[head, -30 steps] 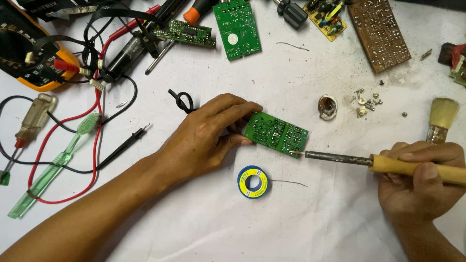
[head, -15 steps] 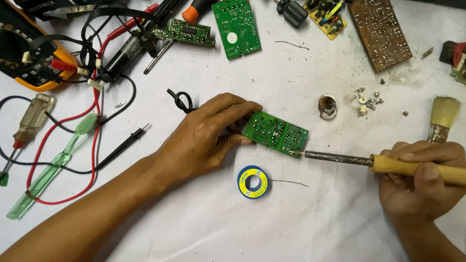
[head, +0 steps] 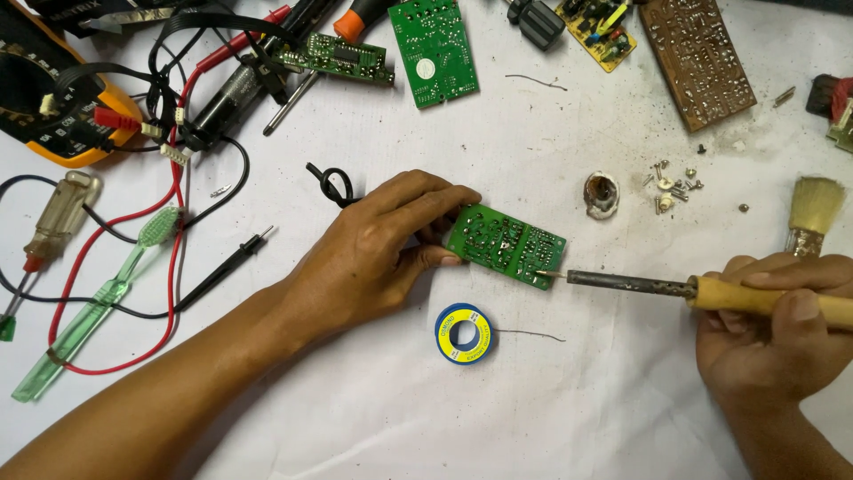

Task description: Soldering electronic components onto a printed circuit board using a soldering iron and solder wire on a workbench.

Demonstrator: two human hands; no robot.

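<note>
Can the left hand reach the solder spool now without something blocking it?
Probably yes: the left hand holds the small green board, and the solder spool lies just below on bare white cloth, nothing between them.

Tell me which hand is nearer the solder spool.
Left. The left hand pins the green board just up-left of the solder spool; the right hand grips the soldering iron far right.
</note>
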